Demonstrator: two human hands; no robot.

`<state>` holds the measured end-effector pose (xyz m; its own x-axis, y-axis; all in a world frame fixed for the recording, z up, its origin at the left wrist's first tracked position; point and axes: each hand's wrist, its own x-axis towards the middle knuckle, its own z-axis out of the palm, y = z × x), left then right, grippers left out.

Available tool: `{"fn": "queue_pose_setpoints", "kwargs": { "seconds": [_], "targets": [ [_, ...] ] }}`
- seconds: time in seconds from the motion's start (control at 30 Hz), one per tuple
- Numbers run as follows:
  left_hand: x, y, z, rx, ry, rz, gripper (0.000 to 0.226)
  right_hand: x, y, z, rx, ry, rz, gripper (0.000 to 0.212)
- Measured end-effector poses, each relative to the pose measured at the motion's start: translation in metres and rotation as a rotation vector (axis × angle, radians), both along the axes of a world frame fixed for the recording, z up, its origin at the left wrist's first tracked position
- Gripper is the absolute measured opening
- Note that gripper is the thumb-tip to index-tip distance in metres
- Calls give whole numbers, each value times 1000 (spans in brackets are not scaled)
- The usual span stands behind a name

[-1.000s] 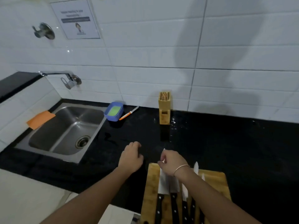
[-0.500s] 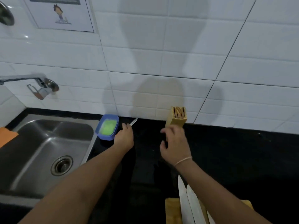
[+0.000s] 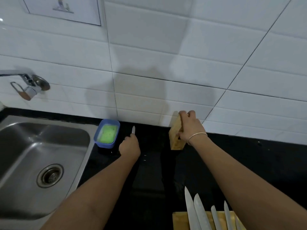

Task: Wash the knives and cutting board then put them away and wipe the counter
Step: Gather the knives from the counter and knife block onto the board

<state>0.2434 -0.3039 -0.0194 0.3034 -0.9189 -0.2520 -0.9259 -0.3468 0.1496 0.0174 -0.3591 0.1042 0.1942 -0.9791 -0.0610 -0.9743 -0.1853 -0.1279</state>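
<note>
At frame centre, left hand [image 3: 130, 146] grips a small knife [image 3: 133, 129]; right hand [image 3: 189, 128] clasps the tilted wooden knife block [image 3: 176, 135].

wall poster [image 3: 63, 9] with cartoon figure, no legible text, no labels elsewhere

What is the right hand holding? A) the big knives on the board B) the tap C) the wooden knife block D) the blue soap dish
C: the right hand grips the wooden knife block by the wall, fingers curled over its top, while the left hand holds a small knife.
</note>
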Motion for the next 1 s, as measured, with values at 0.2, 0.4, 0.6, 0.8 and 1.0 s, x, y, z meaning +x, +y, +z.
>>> {"fn": "queue_pose_setpoints", "kwargs": {
  "seconds": [0.2,0.4,0.6,0.8,1.0],
  "targets": [
    [9,8,-2,76,359,215,59,28,0,9,-5,5,76,77],
    [9,46,10,194,1126,530,31,85,-1,8,-6,-117,176,81],
    [18,108,-2,-167,1089,382,38,153,-5,10,8,-87,284,84],
    [35,135,2,-303,1033,318,41,194,-2,4,-32,-26,289,88],
    [32,144,10,-360,1014,280,40,184,-1,4,28,90,277,120]
  ]
}}
